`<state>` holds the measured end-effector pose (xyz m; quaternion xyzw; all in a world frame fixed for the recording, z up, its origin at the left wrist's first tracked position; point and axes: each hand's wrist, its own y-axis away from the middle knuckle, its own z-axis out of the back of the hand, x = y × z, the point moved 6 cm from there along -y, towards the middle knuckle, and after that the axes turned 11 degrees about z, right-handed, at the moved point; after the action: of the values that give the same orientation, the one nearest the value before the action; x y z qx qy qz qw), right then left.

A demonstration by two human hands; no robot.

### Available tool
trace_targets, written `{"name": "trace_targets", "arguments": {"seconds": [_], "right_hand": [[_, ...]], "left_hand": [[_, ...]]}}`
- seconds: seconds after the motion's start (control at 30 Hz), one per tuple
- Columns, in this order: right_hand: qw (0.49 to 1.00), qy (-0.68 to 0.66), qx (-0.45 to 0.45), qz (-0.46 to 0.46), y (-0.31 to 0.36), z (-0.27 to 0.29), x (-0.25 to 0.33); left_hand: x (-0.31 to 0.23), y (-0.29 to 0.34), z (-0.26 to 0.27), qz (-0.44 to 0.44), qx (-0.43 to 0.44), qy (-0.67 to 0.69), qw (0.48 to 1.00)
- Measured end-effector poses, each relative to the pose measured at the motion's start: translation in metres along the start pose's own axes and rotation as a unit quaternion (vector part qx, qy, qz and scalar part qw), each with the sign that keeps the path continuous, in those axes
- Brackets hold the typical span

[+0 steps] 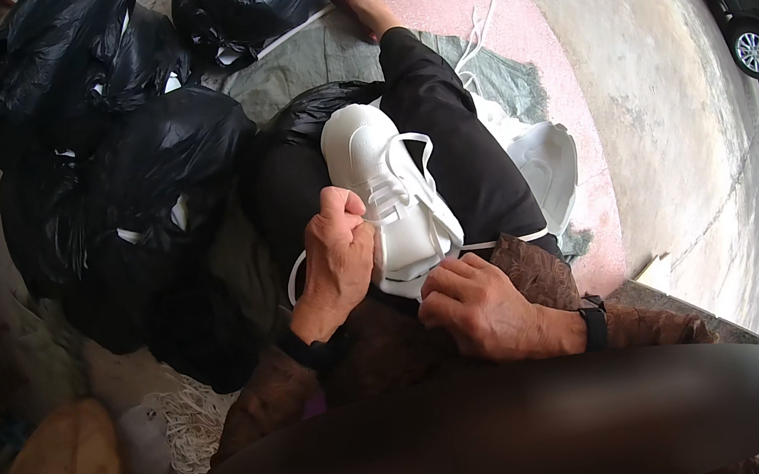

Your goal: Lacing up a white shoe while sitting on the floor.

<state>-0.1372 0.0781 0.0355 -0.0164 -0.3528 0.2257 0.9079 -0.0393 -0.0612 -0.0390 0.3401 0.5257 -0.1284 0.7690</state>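
A white lace-up sneaker (401,187) lies across my lap, its toe pointing away from me and its opening toward me. My left hand (330,258) is closed at the shoe's left side, pinching a white shoelace (381,220) that runs into the eyelets. Part of that lace loops out left of my wrist. Another loop of lace (426,149) stands up over the shoe's right side. Beside the heel, my right hand (483,305) has its fingers curled together; what they grip is hidden. A white lace end (512,239) stretches right over my leg.
Black plastic bags (154,165) with white pieces showing crowd the left and far side. More white shoes (545,167) lie right of my leg on a grey-green sheet (299,70). A heap of white laces (194,422) sits at lower left. A car (752,19) stands far right.
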Motion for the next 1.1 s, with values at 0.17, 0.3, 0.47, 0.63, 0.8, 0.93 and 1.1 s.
{"name": "trace_targets", "arguments": {"seconds": [0.17, 0.3, 0.47, 0.63, 0.8, 0.93, 1.1], "right_hand": [[0.997, -0.043, -0.048, -0.028, 0.001, -0.008, -0.007], [0.996, -0.006, -0.068, -0.062, 0.002, 0.004, -0.022], [0.993, 0.025, -0.055, -0.103, -0.005, 0.008, -0.039], [0.991, 0.029, -0.063, -0.111, -0.035, -0.013, -0.048], [0.989, 0.057, -0.1, -0.089, -0.042, -0.023, -0.053], [0.985, 0.081, -0.14, -0.061, -0.042, -0.021, -0.049], [0.986, 0.12, -0.1, -0.065, -0.046, -0.048, -0.063]], "left_hand": [[-0.001, -0.01, -0.014, -0.015, 0.086, -0.066, 0.994], [-0.012, 0.002, -0.009, -0.038, 0.008, -0.221, 0.975], [-0.042, 0.044, -0.009, -0.105, -0.116, -0.242, 0.957], [-0.034, 0.052, -0.003, -0.107, -0.194, -0.267, 0.938], [-0.017, 0.051, -0.005, -0.056, -0.208, -0.135, 0.967], [-0.025, 0.054, 0.008, -0.056, -0.22, -0.171, 0.959], [-0.026, 0.057, -0.003, -0.085, -0.16, -0.22, 0.959]]}}
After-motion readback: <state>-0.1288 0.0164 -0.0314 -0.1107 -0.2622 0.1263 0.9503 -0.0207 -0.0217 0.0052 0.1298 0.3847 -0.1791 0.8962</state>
